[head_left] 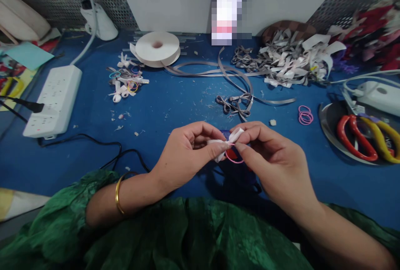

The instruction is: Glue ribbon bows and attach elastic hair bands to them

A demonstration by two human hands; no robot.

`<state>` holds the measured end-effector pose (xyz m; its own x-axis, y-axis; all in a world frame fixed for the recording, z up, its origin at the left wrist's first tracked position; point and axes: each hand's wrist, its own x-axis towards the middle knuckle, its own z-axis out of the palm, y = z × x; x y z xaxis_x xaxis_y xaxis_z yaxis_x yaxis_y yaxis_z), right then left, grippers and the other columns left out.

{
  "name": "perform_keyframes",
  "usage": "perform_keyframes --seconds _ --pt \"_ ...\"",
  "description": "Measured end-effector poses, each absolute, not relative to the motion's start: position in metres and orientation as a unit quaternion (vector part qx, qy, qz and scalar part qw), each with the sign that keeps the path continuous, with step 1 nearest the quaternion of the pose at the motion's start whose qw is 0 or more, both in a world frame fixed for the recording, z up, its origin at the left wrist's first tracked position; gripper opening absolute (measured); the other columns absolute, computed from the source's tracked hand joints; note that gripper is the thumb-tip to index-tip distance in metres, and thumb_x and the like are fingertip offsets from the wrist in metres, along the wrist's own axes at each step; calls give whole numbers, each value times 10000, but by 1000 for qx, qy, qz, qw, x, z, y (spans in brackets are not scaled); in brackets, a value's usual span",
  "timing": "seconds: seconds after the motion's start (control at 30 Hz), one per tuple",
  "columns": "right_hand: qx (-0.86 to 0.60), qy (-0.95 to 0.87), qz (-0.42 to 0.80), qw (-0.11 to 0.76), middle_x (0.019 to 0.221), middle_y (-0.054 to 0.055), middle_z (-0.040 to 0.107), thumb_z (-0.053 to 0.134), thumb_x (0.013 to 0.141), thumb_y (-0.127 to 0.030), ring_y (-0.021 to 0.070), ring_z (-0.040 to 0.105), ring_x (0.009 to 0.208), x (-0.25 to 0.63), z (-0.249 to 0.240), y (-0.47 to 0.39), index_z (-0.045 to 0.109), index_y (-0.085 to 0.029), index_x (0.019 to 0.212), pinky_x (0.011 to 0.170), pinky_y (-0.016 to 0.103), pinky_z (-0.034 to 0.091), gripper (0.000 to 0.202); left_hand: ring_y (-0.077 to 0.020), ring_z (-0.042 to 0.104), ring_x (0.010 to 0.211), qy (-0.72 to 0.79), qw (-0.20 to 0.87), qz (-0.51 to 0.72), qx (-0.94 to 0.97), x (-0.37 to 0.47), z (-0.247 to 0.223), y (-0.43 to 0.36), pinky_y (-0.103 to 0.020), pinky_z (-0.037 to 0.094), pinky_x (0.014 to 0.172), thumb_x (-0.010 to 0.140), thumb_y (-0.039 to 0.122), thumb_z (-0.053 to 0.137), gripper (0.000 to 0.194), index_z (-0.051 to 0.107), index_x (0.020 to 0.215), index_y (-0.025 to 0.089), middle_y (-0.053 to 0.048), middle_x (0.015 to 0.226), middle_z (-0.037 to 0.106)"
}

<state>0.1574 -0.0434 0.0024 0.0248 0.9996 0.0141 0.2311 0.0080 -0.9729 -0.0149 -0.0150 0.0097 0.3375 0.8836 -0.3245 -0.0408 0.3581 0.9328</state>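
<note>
Close in front of me, my left hand pinches one side of a white ribbon bow. My right hand pinches the other side, its thumb and index finger at the bow's middle. A thin pink elastic hair tie hangs in a loop from that middle. The fingertips partly hide the bow's centre. Beneath the hands sits a dark blue object with a red part, mostly covered. Just beyond lie grey ribbon bows, and several pink hair ties rest to the right.
A ribbon spool stands at the back, its grey ribbon trailing right. Finished bows with elastics lie left, a pile of bows back right. A power strip is at left; red-handled scissors lie on a round tray at right.
</note>
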Motion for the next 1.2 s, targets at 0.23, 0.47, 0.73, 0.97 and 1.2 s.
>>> perform_keyframes --seconds 0.23,0.47,0.73,0.97,1.2 --pt "-558 -560 416 450 909 34 665 640 817 -163 188 644 912 155 2 -44 631 -224 738 830 340 504 101 -124 683 678 481 662 329 470 -14 8 -16 -202 544 645 706 209 832 200 699 836 134 -26 756 727" --pt "-557 -566 410 448 901 35 671 632 819 -154 202 651 933 153 1 -44 630 -233 747 840 359 507 107 -124 668 659 498 577 328 558 -14 10 -17 -198 516 597 779 219 747 102 704 821 137 -35 758 731" --pt "-557 -561 417 448 911 36 680 631 833 -164 202 658 931 153 -2 -46 619 -233 766 834 359 517 96 -128 674 638 503 539 333 588 -13 11 -18 -206 516 586 783 199 734 65 717 807 141 -30 745 749" --pt "-559 -510 449 476 912 22 701 687 825 -208 153 656 794 153 0 -47 581 -234 954 715 295 554 169 -132 691 661 502 543 333 585 -15 11 -17 -202 529 605 780 202 746 77 717 812 139 -34 771 764" --pt "-560 -578 438 400 874 1 691 683 828 -198 128 635 727 162 5 -43 649 -223 974 657 252 538 152 -126 689 663 497 534 322 603 -15 12 -16 -192 526 597 794 190 718 61 709 832 144 -28 782 756"
